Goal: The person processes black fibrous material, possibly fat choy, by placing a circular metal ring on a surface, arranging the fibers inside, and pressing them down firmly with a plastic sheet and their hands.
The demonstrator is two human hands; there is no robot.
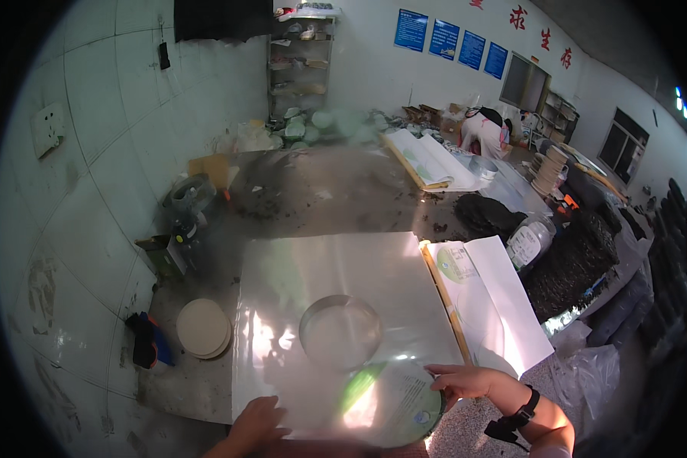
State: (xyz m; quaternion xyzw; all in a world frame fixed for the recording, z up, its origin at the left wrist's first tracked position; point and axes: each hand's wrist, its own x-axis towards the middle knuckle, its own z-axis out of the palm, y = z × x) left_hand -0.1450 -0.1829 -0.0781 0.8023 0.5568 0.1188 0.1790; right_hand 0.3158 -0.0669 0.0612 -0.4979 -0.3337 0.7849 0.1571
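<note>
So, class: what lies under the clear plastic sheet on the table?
Under the clear plastic sheet show a round metal ring and, nearer the hands, a round printed disc. Glare hides the rest.

Workshop, tiled walls, cluttered worktable, storage shelves, stacked goods

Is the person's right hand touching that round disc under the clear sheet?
Touching. In the head view the right hand lies with its fingertips on the clear plastic sheet directly over the round disc's edge, no gap visible.

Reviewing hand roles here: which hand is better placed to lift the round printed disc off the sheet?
Right hand, probably: its fingers already rest on the round printed disc; the left hand presses the glossy sheet's near edge.
</note>
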